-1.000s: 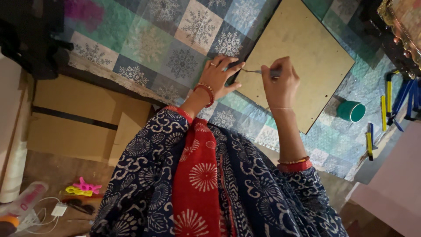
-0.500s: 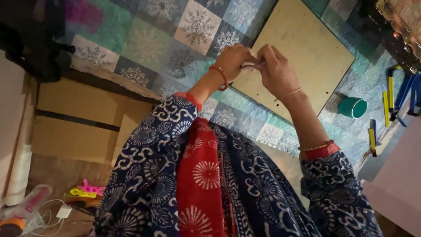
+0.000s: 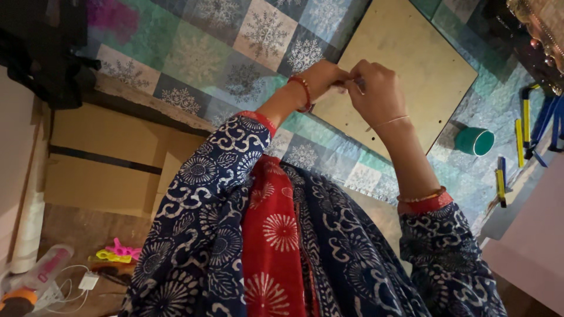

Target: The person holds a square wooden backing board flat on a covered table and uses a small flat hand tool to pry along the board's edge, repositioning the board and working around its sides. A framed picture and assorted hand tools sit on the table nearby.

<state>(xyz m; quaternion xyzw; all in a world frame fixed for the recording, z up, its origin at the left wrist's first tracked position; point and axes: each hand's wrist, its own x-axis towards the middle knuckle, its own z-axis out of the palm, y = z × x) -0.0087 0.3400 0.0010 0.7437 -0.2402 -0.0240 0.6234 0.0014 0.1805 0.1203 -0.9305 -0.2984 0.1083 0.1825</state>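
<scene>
**Two hands pinched together over a tan board**

A flat, square tan board (image 3: pixel 411 64) with a matte, slightly mottled face and a few small holes near its edges lies on a quilted cloth (image 3: pixel 194 58) of soft patchwork squares in teal, grey and cream, each printed with a snowflake figure. The cloth covers the worktop.

The left hand (image 3: pixel 320 76), wearing a red beaded bracelet, and the right hand (image 3: pixel 376 91), with a thin thread at the wrist, meet above the near-left part of the board. Both have their fingers curled in and pinched close on a small, slim grey thing (image 3: pixel 357 84) between them; it is too hidden to tell what it is. The sleeves are dark blue cotton with a white floral print, and a red printed scarf hangs down the middle.

To the right of the board stands a small round teal cup (image 3: pixel 474 141). Further right, yellow and blue strips (image 3: pixel 523 132) lie along the worktop's edge.

On the left, below the cloth's edge, sit flat brown cardboard boxes (image 3: pixel 111 158). On the floor near left lie pink and yellow plastic clips (image 3: pixel 117 252) and a white charger with cable (image 3: pixel 88 280).
</scene>
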